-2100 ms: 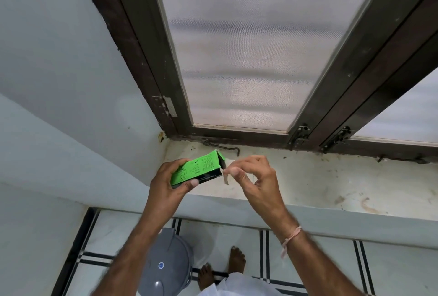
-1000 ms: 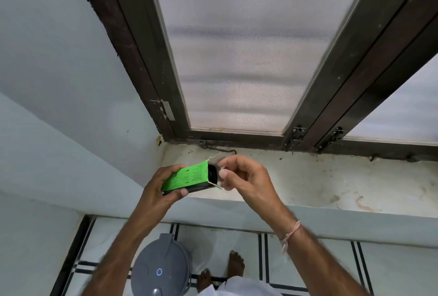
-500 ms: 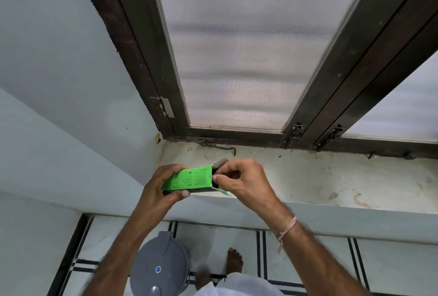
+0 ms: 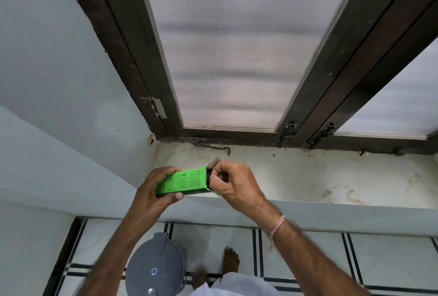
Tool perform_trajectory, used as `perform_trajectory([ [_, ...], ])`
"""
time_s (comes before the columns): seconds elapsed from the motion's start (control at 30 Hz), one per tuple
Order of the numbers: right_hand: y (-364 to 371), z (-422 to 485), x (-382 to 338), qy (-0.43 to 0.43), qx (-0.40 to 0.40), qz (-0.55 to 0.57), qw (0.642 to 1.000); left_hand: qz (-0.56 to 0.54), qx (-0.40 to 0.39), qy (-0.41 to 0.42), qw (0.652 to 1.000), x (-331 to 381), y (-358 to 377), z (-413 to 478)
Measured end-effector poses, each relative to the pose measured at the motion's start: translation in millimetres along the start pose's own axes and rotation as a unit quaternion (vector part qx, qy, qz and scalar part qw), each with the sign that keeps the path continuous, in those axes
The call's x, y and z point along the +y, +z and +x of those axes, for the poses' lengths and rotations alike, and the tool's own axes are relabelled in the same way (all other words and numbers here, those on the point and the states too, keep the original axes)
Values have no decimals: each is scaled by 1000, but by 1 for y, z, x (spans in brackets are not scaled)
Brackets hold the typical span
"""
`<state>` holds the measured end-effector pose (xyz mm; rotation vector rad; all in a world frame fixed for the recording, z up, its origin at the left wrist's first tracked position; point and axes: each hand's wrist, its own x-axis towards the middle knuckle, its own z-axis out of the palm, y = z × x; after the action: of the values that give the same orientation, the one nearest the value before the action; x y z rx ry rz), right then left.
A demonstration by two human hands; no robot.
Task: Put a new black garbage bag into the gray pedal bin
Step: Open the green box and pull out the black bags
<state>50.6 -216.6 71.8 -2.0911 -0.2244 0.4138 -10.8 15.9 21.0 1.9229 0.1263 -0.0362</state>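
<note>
My left hand (image 4: 151, 191) grips a small green box (image 4: 187, 180) of garbage bags, held level above the window sill. At the box's open right end, my right hand (image 4: 233, 184) has its fingertips curled in, pinching something dark inside the opening; the end flap sticks up behind the fingers. What is pinched is mostly hidden by the fingers. The gray pedal bin (image 4: 155, 269) stands on the floor below my left forearm, its lid closed.
A stained white window sill (image 4: 308, 177) runs across under the dark-framed window (image 4: 237, 58). A metal hook latch (image 4: 213, 146) lies at the sill's back. Striped floor tiles (image 4: 296, 253) and my bare feet (image 4: 231, 263) show below.
The box has tilted from slanted to nearly level. My right hand moved from the end flap into the open end, and its fingers now curl in there.
</note>
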Motion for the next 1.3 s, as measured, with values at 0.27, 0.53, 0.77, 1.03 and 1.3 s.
perform_trajectory([
  [0.27, -19, 2, 20, 69, 6, 126, 990, 36, 36, 8, 999, 2, -4, 6],
  [0.53, -4, 12, 28, 111, 21, 240, 964, 85, 39, 41, 995, 1, 6, 22],
  [0.77, -38, 7, 56, 107, 92, 282, 949, 142, 83, -3, 986, -26, 10, 34],
  [1.03, -42, 1, 60, 108, 141, 355, 918, 219, 90, 2, 971, -40, 35, 52],
  [1.3, -34, 4, 61, 109, 125, 378, 911, 330, 102, -48, 937, -48, 28, 48],
])
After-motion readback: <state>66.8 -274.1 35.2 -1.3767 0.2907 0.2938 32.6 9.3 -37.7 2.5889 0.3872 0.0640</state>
